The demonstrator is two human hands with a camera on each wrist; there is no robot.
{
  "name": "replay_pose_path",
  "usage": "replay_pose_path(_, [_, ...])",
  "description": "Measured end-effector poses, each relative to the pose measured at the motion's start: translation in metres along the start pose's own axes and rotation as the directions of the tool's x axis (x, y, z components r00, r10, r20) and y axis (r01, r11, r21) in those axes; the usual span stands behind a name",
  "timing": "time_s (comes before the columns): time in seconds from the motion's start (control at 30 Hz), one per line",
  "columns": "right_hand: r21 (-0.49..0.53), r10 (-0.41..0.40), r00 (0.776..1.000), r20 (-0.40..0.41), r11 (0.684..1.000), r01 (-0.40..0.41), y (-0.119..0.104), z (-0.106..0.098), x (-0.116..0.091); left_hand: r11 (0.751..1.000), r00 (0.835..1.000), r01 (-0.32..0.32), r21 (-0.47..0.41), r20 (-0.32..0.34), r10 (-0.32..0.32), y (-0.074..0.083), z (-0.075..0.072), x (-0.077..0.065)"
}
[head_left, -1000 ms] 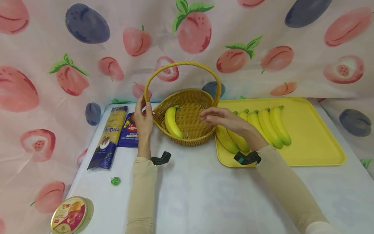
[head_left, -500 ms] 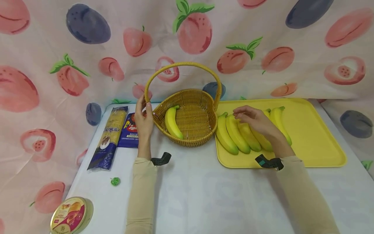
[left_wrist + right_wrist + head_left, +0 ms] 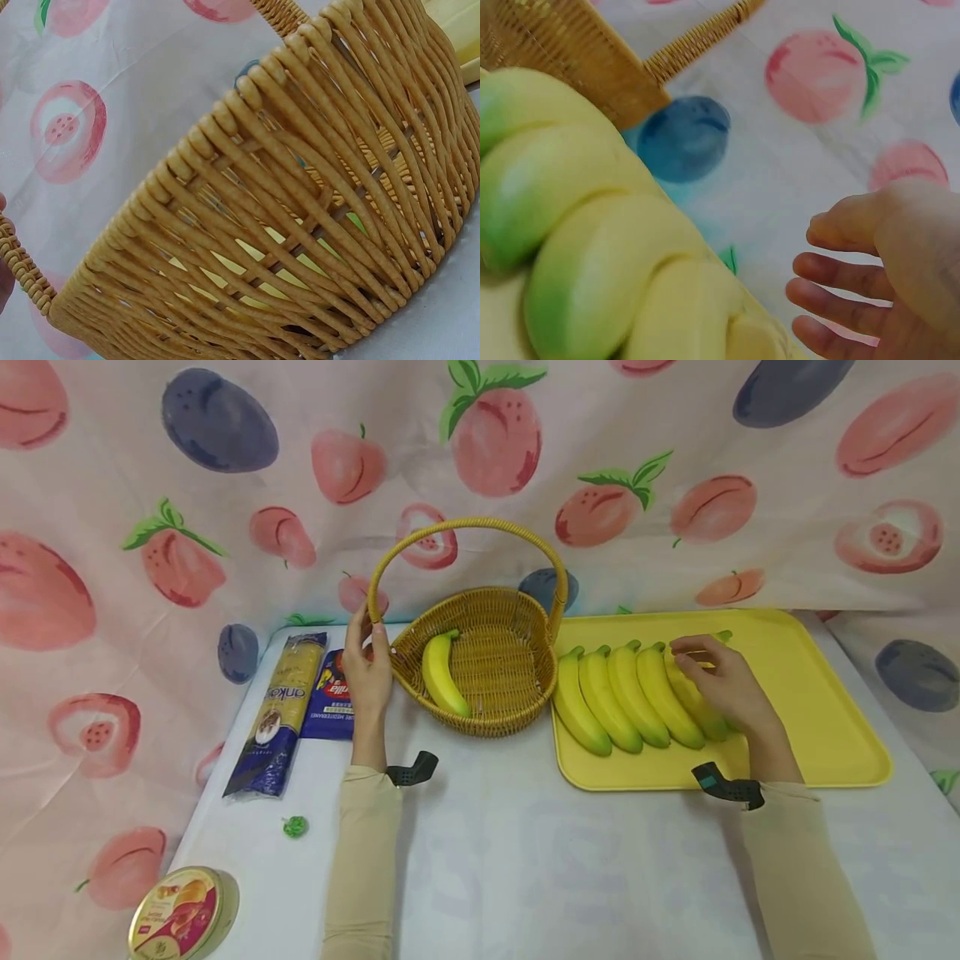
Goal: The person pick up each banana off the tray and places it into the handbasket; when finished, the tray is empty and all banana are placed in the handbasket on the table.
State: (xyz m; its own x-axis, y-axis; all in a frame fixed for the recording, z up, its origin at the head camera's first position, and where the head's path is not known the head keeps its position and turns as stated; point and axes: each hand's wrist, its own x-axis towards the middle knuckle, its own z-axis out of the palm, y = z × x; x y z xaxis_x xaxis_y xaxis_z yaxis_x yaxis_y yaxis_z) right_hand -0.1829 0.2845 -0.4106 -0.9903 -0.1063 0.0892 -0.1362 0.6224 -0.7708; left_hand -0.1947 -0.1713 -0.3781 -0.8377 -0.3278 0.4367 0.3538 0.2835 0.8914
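In the head view, my left hand [image 3: 367, 681] grips the left foot of the handle of a wicker basket [image 3: 498, 668]. One banana [image 3: 442, 677] lies inside, against the basket's left side; the left wrist view gives glimpses of yellow through the weave [image 3: 360, 195]. My right hand [image 3: 727, 685] hovers over the right end of a row of bananas [image 3: 581, 706] on a yellow tray [image 3: 810, 710], partly covering the last ones. Its fingers are loosely bent, with nothing between them in the right wrist view. Whether it touches a banana I cannot tell.
Left of the basket lie a long pasta packet [image 3: 281, 710] and a blue packet [image 3: 330, 702], partly behind my left hand. A small green ball [image 3: 295, 827] and a round tin [image 3: 180, 914] are nearer the front. A fruit-print cloth [image 3: 480, 460] hangs behind the table.
My right hand has moved right, from the basket's right rim across the tray to the far end of the banana row. The left hand and the basket have stayed put.
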Motion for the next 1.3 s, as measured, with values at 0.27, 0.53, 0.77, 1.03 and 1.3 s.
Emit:
replay_pose_path(0.27, [-0.029,0.013,0.987,-0.162,0.999,-0.018,0.027,-0.005,-0.009,1.0,1.0,-0.016,-0.005,0.007,0.016,-0.001,-0.001,-0.001])
replay_pose_path(0.53, [-0.048,0.083,0.959,-0.272,0.994,-0.1,0.047,-0.014,-0.011,1.0,1.0,-0.008,0.011,0.016,0.007,0.004,0.001,0.001])
replay_pose_path(0.77, [-0.083,0.173,0.966,-0.191,0.978,-0.192,0.056,-0.017,-0.01,1.0,1.0,-0.002,0.013,-0.002,0.002,-0.013,0.001,0.004])
replay_pose_path(1.03, [-0.188,0.326,0.943,-0.061,0.924,-0.332,0.059,-0.027,-0.014,1.0,1.0,-0.021,0.018,-0.018,0.021,-0.031,0.003,0.006])
replay_pose_path(1.3, [-0.136,0.359,0.933,0.02,0.925,-0.354,0.052,-0.028,-0.013,1.0,1.0,-0.012,0.02,-0.009,0.012,-0.022,0.001,0.004])
